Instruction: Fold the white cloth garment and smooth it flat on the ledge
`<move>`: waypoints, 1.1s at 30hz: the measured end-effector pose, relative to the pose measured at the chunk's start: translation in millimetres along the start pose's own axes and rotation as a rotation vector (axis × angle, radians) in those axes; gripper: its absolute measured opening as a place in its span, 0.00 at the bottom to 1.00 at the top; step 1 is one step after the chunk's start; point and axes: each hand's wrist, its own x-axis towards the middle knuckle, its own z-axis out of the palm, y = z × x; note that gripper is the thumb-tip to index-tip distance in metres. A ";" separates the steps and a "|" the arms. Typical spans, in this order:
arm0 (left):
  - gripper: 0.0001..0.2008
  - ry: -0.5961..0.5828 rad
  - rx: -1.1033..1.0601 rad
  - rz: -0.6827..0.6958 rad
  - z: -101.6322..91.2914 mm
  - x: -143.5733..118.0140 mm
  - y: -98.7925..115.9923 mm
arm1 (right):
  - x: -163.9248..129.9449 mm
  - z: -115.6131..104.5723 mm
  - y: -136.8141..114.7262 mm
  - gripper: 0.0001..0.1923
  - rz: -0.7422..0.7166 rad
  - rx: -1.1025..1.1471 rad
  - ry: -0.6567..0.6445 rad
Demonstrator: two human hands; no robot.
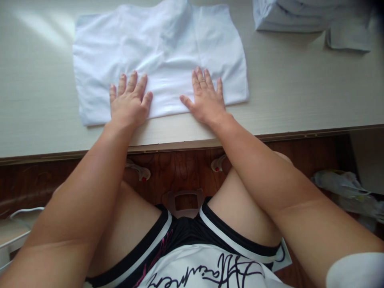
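A white cloth garment lies folded into a wide shape on the pale table, its near edge close to me. Soft wrinkles run across its middle, and its far edge rises in a bump near the top of the view. My left hand rests palm down on the near left part, fingers spread. On the near right part, my right hand is also flat, its thumb out to the side and its fingers pointing away from me. Neither hand grips anything. What kind of garment it is I cannot tell.
A stack of folded white cloth stands at the back right of the table, with a small grey-white piece beside it. The table's front edge runs just before my knees. Clear plastic bags lie on the floor at right.
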 end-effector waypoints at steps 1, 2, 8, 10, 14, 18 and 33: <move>0.46 0.008 0.013 -0.006 0.9 -1.0 -6.1 | -1.2 0.7 3.9 0.42 0.006 0.002 -0.002; 0.45 0.014 0.029 -0.010 1.7 -2.2 -12.3 | -2.4 1.3 7.9 0.42 0.011 0.006 -0.007; 0.42 0.004 0.061 -0.073 1.0 -12.0 -51.2 | -8.2 3.4 31.5 0.43 0.052 0.044 -0.010; 0.41 -0.007 0.071 -0.110 0.0 -15.5 -62.1 | -9.6 4.5 39.0 0.43 0.074 0.031 -0.006; 0.43 -0.003 0.095 -0.149 0.0 -22.1 -76.4 | -13.0 6.2 51.7 0.46 0.115 0.023 -0.008; 0.44 -0.009 0.094 -0.176 1.0 -26.4 -84.1 | -15.0 7.7 59.8 0.50 0.129 0.127 -0.048; 0.42 -0.017 0.046 -0.218 3.2 -29.0 -94.9 | -17.7 11.4 88.4 0.57 0.154 0.068 0.036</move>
